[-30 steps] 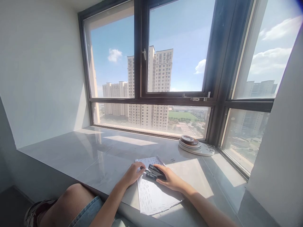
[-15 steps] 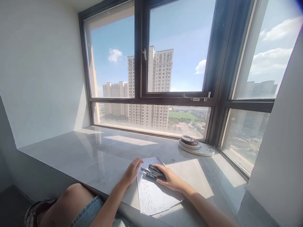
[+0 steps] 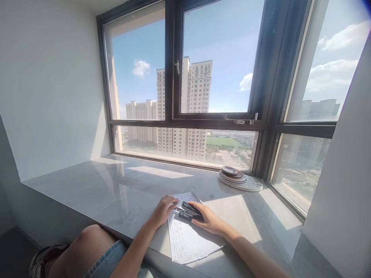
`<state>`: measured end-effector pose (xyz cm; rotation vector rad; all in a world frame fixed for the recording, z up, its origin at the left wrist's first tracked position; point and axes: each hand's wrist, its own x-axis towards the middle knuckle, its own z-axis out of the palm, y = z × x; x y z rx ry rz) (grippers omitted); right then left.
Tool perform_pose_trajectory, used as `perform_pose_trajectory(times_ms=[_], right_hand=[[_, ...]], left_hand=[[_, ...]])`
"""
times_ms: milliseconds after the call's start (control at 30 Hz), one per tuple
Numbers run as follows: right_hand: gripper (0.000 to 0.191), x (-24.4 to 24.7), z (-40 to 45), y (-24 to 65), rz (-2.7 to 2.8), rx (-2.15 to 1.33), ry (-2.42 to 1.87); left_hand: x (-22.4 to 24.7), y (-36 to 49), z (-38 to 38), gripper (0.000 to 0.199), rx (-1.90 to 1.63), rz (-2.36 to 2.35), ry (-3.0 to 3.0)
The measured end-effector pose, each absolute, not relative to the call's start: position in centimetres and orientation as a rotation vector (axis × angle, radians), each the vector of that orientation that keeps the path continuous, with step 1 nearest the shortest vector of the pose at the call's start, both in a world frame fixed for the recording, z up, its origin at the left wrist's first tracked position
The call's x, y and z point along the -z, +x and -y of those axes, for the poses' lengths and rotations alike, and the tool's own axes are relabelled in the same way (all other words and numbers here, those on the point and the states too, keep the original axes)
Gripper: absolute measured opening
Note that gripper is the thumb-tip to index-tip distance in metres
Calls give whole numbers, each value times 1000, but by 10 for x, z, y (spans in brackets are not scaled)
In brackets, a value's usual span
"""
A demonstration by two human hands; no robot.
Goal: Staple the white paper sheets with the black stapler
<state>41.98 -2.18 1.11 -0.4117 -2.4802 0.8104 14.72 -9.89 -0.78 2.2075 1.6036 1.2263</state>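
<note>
My right hand [image 3: 207, 218] is wrapped round the back end of a black stapler [image 3: 189, 209], which is opened up so its top and lower arm stand apart. My left hand [image 3: 164, 210] is at the stapler's front end, its thumb and fingers pinched close over the lower arm. What is between those fingertips is too small to make out. Under the stapler lies a white sheet of paper [image 3: 193, 243] with rows of short dark marks along its left and top sides. Small staple strips [image 3: 211, 196] lie on the sill just beyond the paper.
The pale stone window sill [image 3: 116, 193] is the work surface, with its front edge near my knee [image 3: 92, 235]. A stack of plates [image 3: 232, 173] stands by the window frame [image 3: 188, 123] at the back right. A white wall [image 3: 52, 96] bounds the left side.
My left hand has moved slightly right, its fingertips now reaching over the front of the opened stapler. My right hand, the stapler and the paper have stayed in place.
</note>
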Motion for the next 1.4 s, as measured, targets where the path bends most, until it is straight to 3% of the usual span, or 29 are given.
perform_pose_trajectory(times_ms=[400, 1400], right_hand=[[67, -4, 16, 419, 2477, -827, -433], [65, -4, 16, 419, 2456, -851, -424]], left_hand=[[10, 149, 99, 22, -1083, -1572, 2242], [7, 150, 101, 18, -1094, -1545, 2279]])
